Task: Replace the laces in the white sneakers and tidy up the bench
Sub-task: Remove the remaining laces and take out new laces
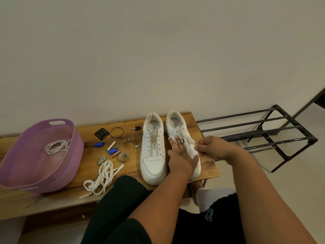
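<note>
Two white sneakers stood side by side at the right end of a wooden bench (175, 188), long axes running front to back, toes toward the person and heels toward the wall. The left sneaker (153, 150) had no lace. The left hand (181, 155) lay flat, fingers straight, on the right sneaker (175, 126). The right hand (213, 147) pinched that sneaker's white lace (187, 140). A loose lace (103, 176) sprawled near the front edge. A purple basket (73, 166) sat at the left end.
</note>
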